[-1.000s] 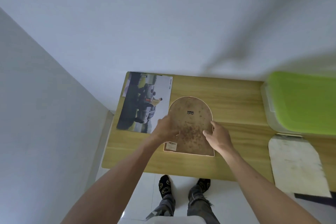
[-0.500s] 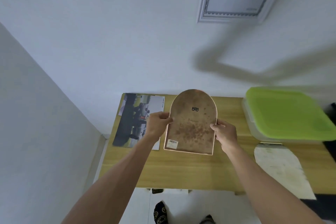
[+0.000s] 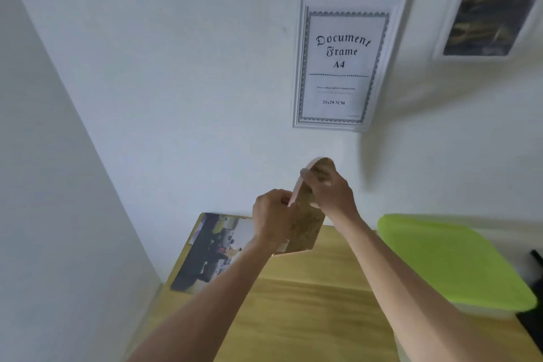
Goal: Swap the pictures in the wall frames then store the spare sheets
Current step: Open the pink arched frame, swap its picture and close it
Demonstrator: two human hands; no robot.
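Observation:
I hold an arch-topped frame (image 3: 307, 226) with a brown mottled back up in front of the wall, turned nearly edge-on. My left hand (image 3: 271, 214) grips its left edge. My right hand (image 3: 330, 192) grips it near the rounded top. A white rectangular frame (image 3: 348, 62) reading "Document Frame A4" hangs on the wall above. Another white frame (image 3: 490, 9) with a dark golden picture hangs at the upper right. A printed picture of a vehicle (image 3: 211, 253) lies on the wooden table (image 3: 308, 317) at the left.
A translucent storage box with a lime green lid (image 3: 452, 261) stands on the table's right side. A dark object (image 3: 536, 261) shows at the right edge. A grey side wall (image 3: 58, 185) closes in the left.
Both hands lifted the arch-topped frame off the table and raised it toward the wall, turning it nearly edge-on. My view tilted up, bringing the hung frames into sight.

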